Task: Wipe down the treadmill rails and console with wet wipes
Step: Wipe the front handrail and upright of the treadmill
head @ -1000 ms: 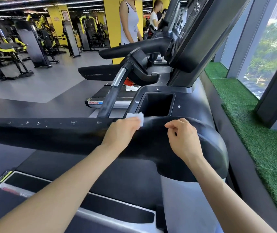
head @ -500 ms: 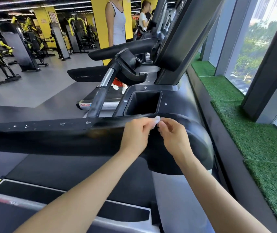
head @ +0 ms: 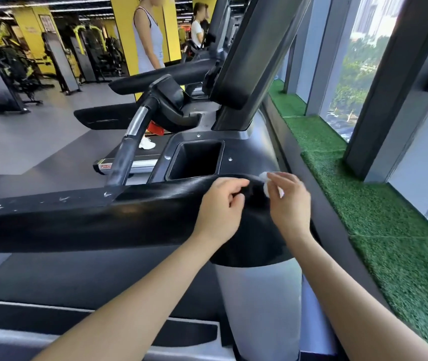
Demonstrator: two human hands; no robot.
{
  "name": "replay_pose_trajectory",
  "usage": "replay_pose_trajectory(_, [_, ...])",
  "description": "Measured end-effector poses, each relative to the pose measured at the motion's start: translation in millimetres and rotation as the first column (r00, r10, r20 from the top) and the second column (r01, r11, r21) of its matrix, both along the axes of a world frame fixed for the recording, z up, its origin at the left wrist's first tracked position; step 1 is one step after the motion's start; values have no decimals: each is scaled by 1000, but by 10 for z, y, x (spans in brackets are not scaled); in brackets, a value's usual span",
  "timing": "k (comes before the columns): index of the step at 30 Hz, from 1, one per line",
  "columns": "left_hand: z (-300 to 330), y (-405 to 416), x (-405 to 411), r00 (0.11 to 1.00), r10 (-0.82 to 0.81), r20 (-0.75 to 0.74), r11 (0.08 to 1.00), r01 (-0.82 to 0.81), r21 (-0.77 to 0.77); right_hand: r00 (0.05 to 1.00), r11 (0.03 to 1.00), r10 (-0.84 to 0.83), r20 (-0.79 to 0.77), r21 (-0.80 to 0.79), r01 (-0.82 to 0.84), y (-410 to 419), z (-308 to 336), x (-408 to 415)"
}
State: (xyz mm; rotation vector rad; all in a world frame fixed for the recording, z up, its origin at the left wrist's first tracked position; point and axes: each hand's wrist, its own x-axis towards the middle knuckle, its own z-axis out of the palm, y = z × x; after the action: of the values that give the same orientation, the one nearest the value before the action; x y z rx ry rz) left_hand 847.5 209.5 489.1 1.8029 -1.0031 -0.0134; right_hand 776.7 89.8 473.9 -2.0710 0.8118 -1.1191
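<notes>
A long black padded treadmill rail (head: 82, 217) runs across the view from the left edge to a rounded end at the right. My right hand (head: 289, 201) holds a small white wet wipe (head: 266, 184) against the top of that rounded end. My left hand (head: 220, 207) hovers just left of it over the rail, fingers loosely curled with nothing in them. Beyond the rail sit a square black cup holder (head: 197, 158) in the grey console deck and the slanted black console screen (head: 254, 53).
A silver-and-black grip bar (head: 129, 142) rises left of the cup holder. Green artificial turf (head: 379, 220) lines the window sill at the right. Another treadmill (head: 127, 162) with a person on it stands behind, with weight machines beyond on the left.
The wipe passed from my left hand to my right hand. Both hands shifted right toward the rail's rounded end, and my left hand let go and drew slightly apart.
</notes>
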Motion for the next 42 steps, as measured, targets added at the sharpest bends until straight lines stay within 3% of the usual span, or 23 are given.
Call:
replay_pose_trajectory(6, [-52, 489, 536, 984, 99, 146, 995, -101, 8, 962, 991, -63, -267, -134, 28, 265, -24, 253])
replay_pose_trajectory(14, [-14, 1186, 1250, 984, 53, 173, 999, -53, 0, 929, 939, -119, -351, -343, -9, 881, -33, 981])
replay_pose_trajectory(21, [-24, 1874, 1803, 983, 8, 182, 999, -17, 49, 938, 956, -110, -328, -294, 9, 1749, -118, 1521])
replay_pose_trajectory(30, [-92, 2303, 2195, 982, 76, 172, 992, -92, 84, 969, 955, -101, -225, -295, 31, 2433, -168, 1881])
replay_pose_trajectory(35, [-106, 2256, 2165, 984, 56, 170, 990, -77, 119, 989, 993, 116, -90, 10, -116, 2505, 6, 1712])
replay_pose_trajectory(38, [-121, 2281, 2175, 986, 64, 156, 989, -83, 119, 992, 996, -64, 105, 68, 57, 2327, 103, 1520])
replay_pose_trajectory(40, [-127, 2296, 2193, 985, 66, 159, 988, -86, 125, 977, 975, -211, 18, 75, 209, 2154, 63, 1470])
replay_pose_trajectory(42, [-117, 2306, 2207, 985, 71, 158, 988, -91, 125, 965, 972, -233, -120, -23, 232, 2172, -14, 1530])
